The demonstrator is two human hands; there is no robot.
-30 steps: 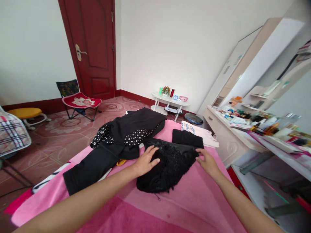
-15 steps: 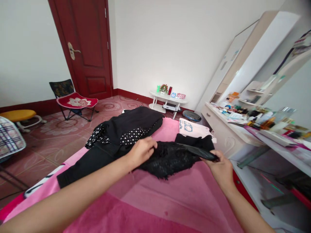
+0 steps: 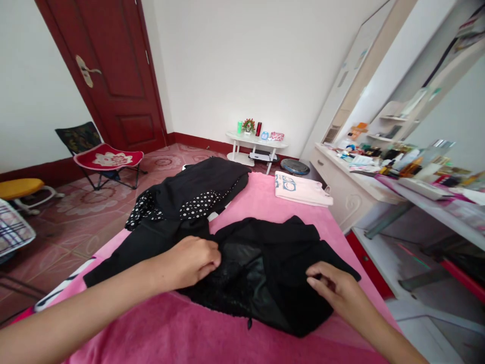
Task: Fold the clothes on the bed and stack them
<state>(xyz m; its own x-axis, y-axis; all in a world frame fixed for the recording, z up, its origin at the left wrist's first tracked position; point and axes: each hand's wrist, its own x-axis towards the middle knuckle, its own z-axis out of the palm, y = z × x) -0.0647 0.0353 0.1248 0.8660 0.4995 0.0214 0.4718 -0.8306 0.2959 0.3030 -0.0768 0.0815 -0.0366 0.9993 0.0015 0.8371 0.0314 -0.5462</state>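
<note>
A black garment (image 3: pixel 265 263) with a shiny leather-like panel and a fuzzy, textured part lies spread on a pink bedcover (image 3: pixel 151 323). At its left edge, my left hand (image 3: pixel 195 260) is closed with curled fingers, gripping the cloth. My right hand (image 3: pixel 333 283) is over the garment's right part, thumb and forefinger pinched on the dark fabric. What lies between those fingertips is partly hidden. Beyond my left hand is a heap of black clothes (image 3: pixel 197 182), with a white-dotted black cloth (image 3: pixel 204 203) among them. Farther back on the right sits a folded pale pink cloth (image 3: pixel 303 192) with blue prints.
A dressing table (image 3: pixel 379 172) crowded with bottles stands along the right. At the far wall is a small white table (image 3: pixel 257 141), with a round dark-topped object (image 3: pixel 294 167) beside it. A folding chair (image 3: pixel 109 156) and a yellow stool (image 3: pixel 20 188) are on the left.
The black garment, earlier bunched and stretched between my hands, now lies spread out nearer to me. Both hands have come lower and closer, and the view has shifted slightly right.
</note>
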